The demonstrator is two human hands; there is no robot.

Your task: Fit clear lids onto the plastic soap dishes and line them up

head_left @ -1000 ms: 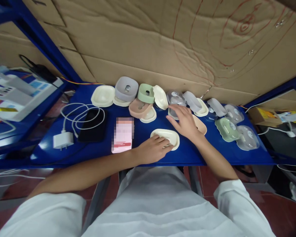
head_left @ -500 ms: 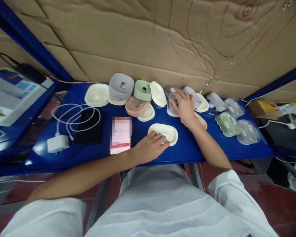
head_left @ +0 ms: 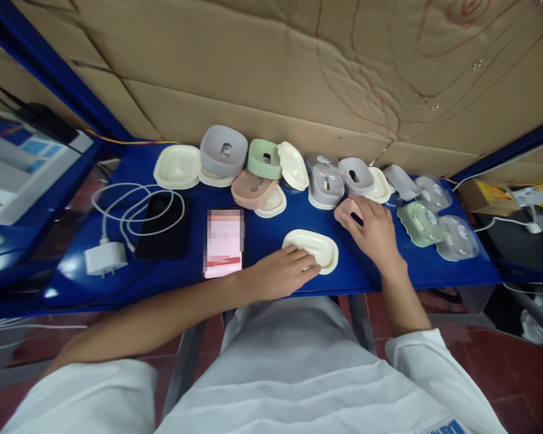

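Observation:
My left hand [head_left: 281,274] lies on the blue table [head_left: 262,232] with its fingers curled over the near rim of a cream oval tray [head_left: 314,246]. My right hand [head_left: 375,232] is further right, fingers bent down over a pink lid [head_left: 345,210] that peeks out at its left side. Just behind it stand a clear cover [head_left: 326,179] on a cream base and a grey lid [head_left: 355,175].
A row of lids and trays runs along the back: cream tray [head_left: 177,167], grey lid [head_left: 223,150], green lid [head_left: 265,158], another green lid [head_left: 417,222], clear covers [head_left: 456,238]. A pink card stack [head_left: 224,241], black phone [head_left: 163,225] and white charger [head_left: 105,258] lie left. Cardboard wall behind.
My right hand left the clear cover at the back and came down right onto the pink lid. The left hand stayed on the cream tray.

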